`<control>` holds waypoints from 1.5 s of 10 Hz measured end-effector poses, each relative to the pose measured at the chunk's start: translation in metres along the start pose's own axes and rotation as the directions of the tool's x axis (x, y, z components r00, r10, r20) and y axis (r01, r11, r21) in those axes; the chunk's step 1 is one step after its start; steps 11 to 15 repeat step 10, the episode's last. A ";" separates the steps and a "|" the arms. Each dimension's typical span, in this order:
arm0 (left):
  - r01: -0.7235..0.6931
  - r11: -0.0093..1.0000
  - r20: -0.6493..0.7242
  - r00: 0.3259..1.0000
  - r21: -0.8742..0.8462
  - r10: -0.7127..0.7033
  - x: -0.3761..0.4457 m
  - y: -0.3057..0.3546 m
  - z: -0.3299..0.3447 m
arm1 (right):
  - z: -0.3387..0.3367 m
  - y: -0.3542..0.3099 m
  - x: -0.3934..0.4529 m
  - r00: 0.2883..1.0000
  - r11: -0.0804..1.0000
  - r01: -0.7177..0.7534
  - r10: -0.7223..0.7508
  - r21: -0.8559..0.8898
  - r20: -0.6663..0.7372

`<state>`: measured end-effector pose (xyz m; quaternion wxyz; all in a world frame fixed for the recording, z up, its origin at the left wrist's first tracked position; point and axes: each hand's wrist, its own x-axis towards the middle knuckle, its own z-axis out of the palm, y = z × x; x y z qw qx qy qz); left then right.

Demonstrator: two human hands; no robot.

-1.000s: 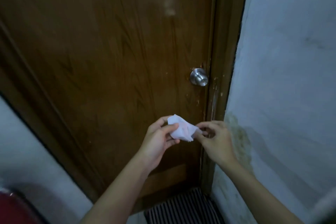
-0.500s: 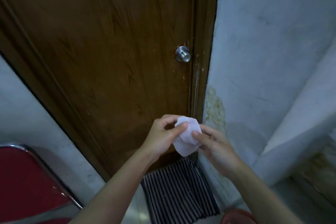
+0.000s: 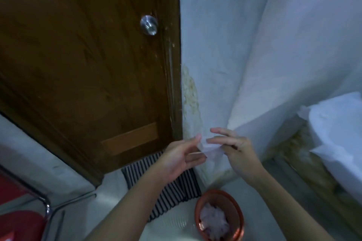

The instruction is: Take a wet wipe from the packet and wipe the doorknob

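A round silver doorknob (image 3: 149, 24) sits on the right edge of the brown wooden door (image 3: 82, 64), well above my hands. A crumpled white wet wipe (image 3: 210, 148) hangs between my hands, low in front of the wall corner. My right hand (image 3: 236, 148) pinches the wipe with its fingertips. My left hand (image 3: 182, 155) is spread, its fingers apart, with only the fingertips near the wipe's left edge. No wipe packet is in view.
A small orange bin (image 3: 219, 215) holding several crumpled wipes stands on the floor below my hands. A striped mat (image 3: 162, 182) lies at the door's foot. A red chair (image 3: 21, 219) with metal legs is at the lower left. A white-covered surface (image 3: 337, 123) is at the right.
My view has swung right and down, bringing the bin into sight. My left hand has spread its fingers and loosened from the wipe, which my right hand keeps pinched.
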<state>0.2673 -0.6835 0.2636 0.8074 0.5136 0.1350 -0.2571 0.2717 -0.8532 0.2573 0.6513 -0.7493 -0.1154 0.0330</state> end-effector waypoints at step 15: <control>0.207 0.679 -0.213 0.974 0.705 -0.075 0.184 -0.348 -0.082 | -0.043 0.414 -0.112 0.741 0.709 -0.670 0.621 -0.220 -0.256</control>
